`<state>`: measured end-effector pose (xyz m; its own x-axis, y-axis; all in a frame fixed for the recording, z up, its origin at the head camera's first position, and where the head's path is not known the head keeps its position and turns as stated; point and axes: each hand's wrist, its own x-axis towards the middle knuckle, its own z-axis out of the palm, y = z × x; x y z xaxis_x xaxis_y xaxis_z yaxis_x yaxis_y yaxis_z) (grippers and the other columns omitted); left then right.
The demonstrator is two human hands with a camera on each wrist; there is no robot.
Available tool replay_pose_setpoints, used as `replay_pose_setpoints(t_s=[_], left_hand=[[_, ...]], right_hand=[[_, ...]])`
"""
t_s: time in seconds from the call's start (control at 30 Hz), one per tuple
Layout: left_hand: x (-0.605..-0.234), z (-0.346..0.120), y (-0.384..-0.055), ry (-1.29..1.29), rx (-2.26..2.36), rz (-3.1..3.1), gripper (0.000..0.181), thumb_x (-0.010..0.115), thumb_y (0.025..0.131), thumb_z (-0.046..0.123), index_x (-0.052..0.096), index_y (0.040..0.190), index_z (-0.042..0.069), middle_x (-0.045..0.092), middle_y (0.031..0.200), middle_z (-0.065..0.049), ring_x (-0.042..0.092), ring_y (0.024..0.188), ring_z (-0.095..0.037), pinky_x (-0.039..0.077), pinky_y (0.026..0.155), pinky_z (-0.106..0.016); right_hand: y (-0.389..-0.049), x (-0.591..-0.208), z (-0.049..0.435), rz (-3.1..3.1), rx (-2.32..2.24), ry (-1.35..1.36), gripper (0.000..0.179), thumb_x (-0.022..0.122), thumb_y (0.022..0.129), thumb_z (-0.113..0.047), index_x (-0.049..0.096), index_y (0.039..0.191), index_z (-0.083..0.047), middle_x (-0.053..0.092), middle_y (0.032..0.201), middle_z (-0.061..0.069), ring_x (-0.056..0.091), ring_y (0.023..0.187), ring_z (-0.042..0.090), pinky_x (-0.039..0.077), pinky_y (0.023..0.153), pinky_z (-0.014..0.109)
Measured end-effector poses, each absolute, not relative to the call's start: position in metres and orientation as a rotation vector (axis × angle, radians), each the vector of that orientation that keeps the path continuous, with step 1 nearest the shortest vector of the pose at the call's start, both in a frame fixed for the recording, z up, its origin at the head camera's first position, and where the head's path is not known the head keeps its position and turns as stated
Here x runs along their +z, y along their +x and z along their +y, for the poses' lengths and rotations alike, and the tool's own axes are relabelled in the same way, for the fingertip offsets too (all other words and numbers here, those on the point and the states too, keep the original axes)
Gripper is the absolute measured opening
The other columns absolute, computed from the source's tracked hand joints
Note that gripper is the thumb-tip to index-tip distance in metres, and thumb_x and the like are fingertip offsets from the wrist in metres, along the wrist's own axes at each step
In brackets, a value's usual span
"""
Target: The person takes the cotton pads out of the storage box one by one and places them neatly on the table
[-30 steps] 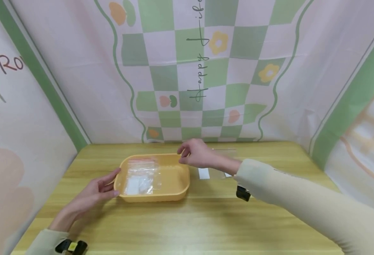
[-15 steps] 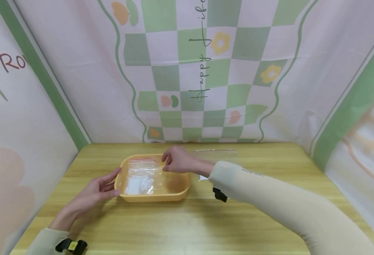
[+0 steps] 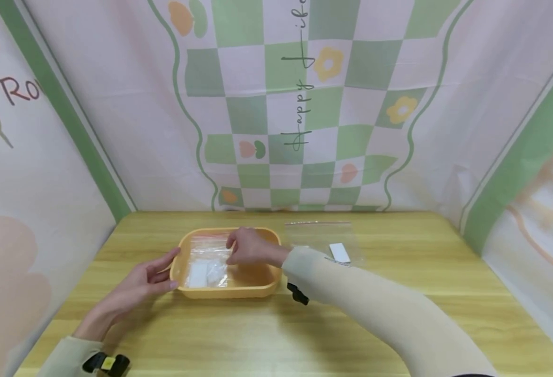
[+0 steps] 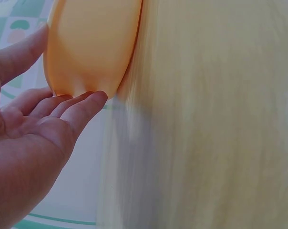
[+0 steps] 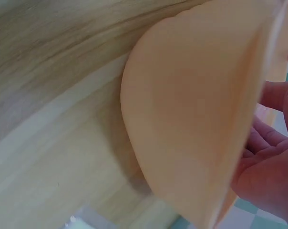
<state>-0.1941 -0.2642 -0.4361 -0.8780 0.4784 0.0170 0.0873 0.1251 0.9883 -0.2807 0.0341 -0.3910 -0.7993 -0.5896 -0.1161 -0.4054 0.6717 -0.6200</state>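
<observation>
A yellow rectangular tray [image 3: 253, 290] stands on the table. In its left part lie clear zip bags [image 3: 209, 262] with red-tinted top strips and a white item inside. My left hand [image 3: 140, 285] rests at the tray's left end, thumb and fairly straight fingers [image 4: 84, 112] touching its outside. My right hand [image 3: 253, 246] reaches down into the tray at the bags' right edge. Its thumb and forefinger stand apart. In the right wrist view the tray's wall hides the fingertips of the right hand [image 5: 272, 167], so contact with the bags cannot be told.
A larger clear zip bag [image 3: 316, 233] lies flat right of the tray, a white rectangular piece [image 3: 340, 253] on or in it. My right forearm partly covers it. The wooden table [image 3: 210, 335] ends at a patterned cloth backdrop [image 3: 286, 104].
My right hand has moved left from above the tray's right end, then down to the bags. The white piece on the right is uncovered. My left hand stays at the tray's left end.
</observation>
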Motion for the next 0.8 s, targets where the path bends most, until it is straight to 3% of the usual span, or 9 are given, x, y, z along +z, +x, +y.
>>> replay_pose_setpoints(t_s=[0.27, 0.37, 0.53, 0.7, 0.8], left_hand=[[-0.434, -0.263, -0.194, 0.541, 1.815, 2.099, 0.081, 0.067, 0.101, -0.001, 0.014, 0.163, -0.009, 0.014, 0.167, -0.033, 0.030, 0.145, -0.056, 0.051, 0.104, -0.027], [-0.434, -0.264, -0.194, 0.539, 1.813, 2.102, 0.081, 0.067, 0.101, -0.001, 0.015, 0.163, -0.009, 0.013, 0.167, -0.032, 0.030, 0.145, -0.056, 0.051, 0.104, -0.027], [-0.435, -0.263, -0.194, 0.538, 1.811, 2.107, 0.081, 0.067, 0.101, -0.002, 0.015, 0.163, -0.010, 0.013, 0.167, -0.033, 0.031, 0.144, -0.056, 0.051, 0.104, -0.027], [-0.435, -0.263, -0.194, 0.538, 1.812, 2.106, 0.081, 0.066, 0.101, -0.002, 0.015, 0.163, -0.010, 0.014, 0.167, -0.033, 0.031, 0.144, -0.056, 0.051, 0.104, -0.027], [-0.435, -0.263, -0.194, 0.537, 1.812, 2.105, 0.081, 0.066, 0.101, -0.003, 0.014, 0.163, -0.010, 0.014, 0.167, -0.033, 0.031, 0.144, -0.056, 0.051, 0.104, -0.027]], right_hand=[[-0.279, -0.399, 0.023, 2.614, -0.865, -0.715, 0.036, 0.090, 0.083, -0.011, 0.073, 0.112, 0.003, 0.075, 0.099, 0.009, 0.068, 0.080, 0.013, 0.057, 0.080, 0.025], [-0.279, -0.401, 0.020, 2.643, -0.858, -0.689, 0.037, 0.092, 0.080, -0.011, 0.075, 0.110, 0.001, 0.074, 0.121, 0.013, 0.068, 0.081, 0.012, 0.057, 0.081, 0.024], [-0.278, -0.402, 0.018, 2.645, -0.925, -0.609, 0.037, 0.093, 0.077, -0.009, 0.075, 0.108, 0.000, 0.070, 0.135, 0.012, 0.065, 0.084, 0.014, 0.056, 0.084, 0.026], [-0.276, -0.402, 0.018, 2.595, -1.071, -0.516, 0.036, 0.094, 0.077, -0.004, 0.075, 0.107, 0.000, 0.076, 0.119, 0.012, 0.065, 0.074, 0.014, 0.057, 0.077, 0.025], [-0.275, -0.401, 0.017, 2.553, -1.139, -0.487, 0.035, 0.093, 0.078, -0.003, 0.074, 0.107, 0.001, 0.076, 0.089, 0.007, 0.066, 0.064, 0.014, 0.057, 0.066, 0.024]])
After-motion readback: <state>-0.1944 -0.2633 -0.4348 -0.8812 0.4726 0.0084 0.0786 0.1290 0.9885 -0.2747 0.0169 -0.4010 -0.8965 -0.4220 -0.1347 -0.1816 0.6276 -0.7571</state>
